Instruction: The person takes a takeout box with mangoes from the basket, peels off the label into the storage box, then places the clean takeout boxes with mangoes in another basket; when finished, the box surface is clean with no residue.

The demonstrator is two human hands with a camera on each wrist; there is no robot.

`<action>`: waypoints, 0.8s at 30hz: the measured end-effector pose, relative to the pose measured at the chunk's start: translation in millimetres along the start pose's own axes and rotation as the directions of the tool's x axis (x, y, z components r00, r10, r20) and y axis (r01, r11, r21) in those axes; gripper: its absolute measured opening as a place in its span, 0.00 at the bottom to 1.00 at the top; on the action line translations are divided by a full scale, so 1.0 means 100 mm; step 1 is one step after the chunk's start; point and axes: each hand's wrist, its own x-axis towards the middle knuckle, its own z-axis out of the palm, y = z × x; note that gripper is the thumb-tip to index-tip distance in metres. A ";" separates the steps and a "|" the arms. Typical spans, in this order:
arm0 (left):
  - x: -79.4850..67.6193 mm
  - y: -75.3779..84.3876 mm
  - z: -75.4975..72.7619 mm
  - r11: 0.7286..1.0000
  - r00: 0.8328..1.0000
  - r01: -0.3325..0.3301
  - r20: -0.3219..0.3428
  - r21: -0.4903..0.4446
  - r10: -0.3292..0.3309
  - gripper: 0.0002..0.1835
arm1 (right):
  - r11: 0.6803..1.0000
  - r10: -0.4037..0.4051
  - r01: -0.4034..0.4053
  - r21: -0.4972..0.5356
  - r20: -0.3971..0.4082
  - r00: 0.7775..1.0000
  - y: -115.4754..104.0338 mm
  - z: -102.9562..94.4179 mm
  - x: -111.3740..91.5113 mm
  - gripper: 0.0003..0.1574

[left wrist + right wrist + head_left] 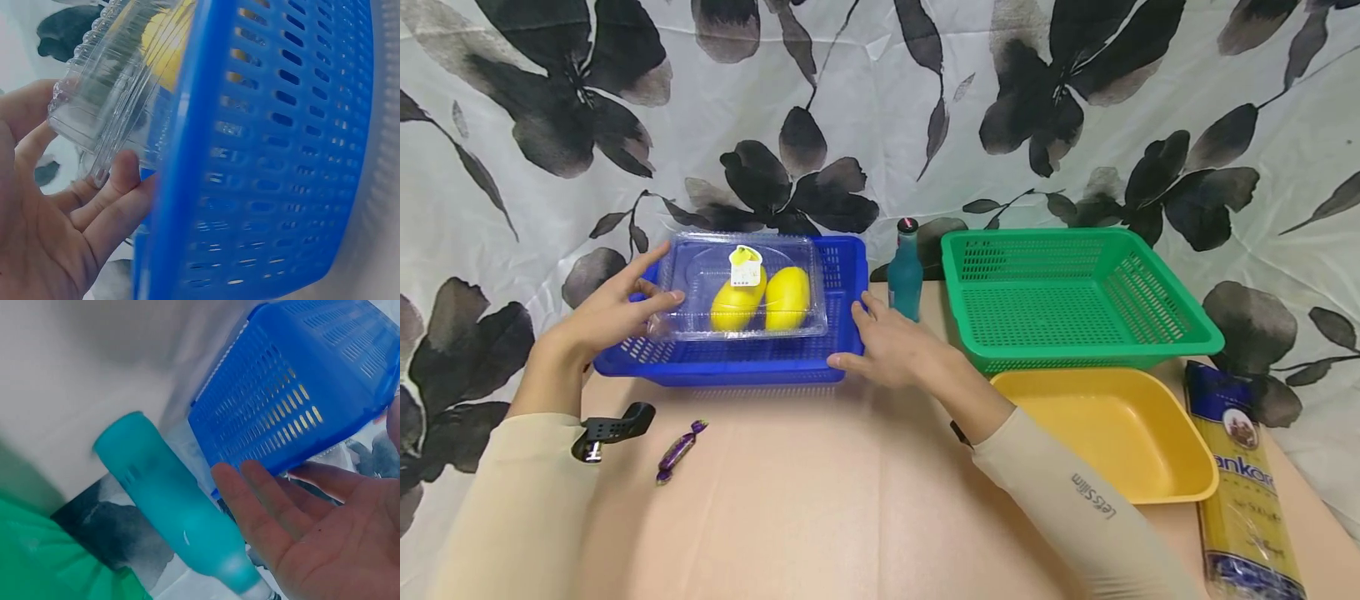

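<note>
A clear plastic clamshell box (692, 287) with two yellow mangoes (787, 298) inside and a white label (746, 269) on its lid sits tilted in the blue basket (730, 367). My left hand (613, 304) holds the box by its left end, its fingertips around the corner in the left wrist view, close to the basket's rim. At the basket's right end is my right hand (895, 342), fingers extended beside the rim. Whether those fingertips press on the rim I cannot tell. A teal bottle (181, 506) stands just behind the right hand.
To the right stands a green basket (1075, 354), with a yellow tub (1105, 433) in front of it. A yellow and blue pasta packet (1247, 500) lies at the far right. One purple wrapped candy (679, 454) lies on the table near the left wrist. Behind hangs a floral cloth (910, 125).
</note>
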 end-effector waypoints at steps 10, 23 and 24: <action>-0.18 0.16 -0.10 0.995 1.000 -0.020 -0.023 -0.093 0.018 0.46 | 0.991 -0.070 0.061 -0.123 -0.076 0.995 0.05 -0.08 -0.20 0.61; -0.39 0.39 -0.01 0.993 0.991 -0.122 -0.062 0.002 0.122 0.45 | 0.997 -0.079 0.081 0.010 -0.162 0.984 0.14 -0.24 -0.52 0.73; -0.41 0.41 0.00 0.991 0.990 -0.130 -0.065 -0.014 0.129 0.45 | 0.995 -0.088 0.093 0.025 -0.167 0.982 0.16 -0.25 -0.55 0.74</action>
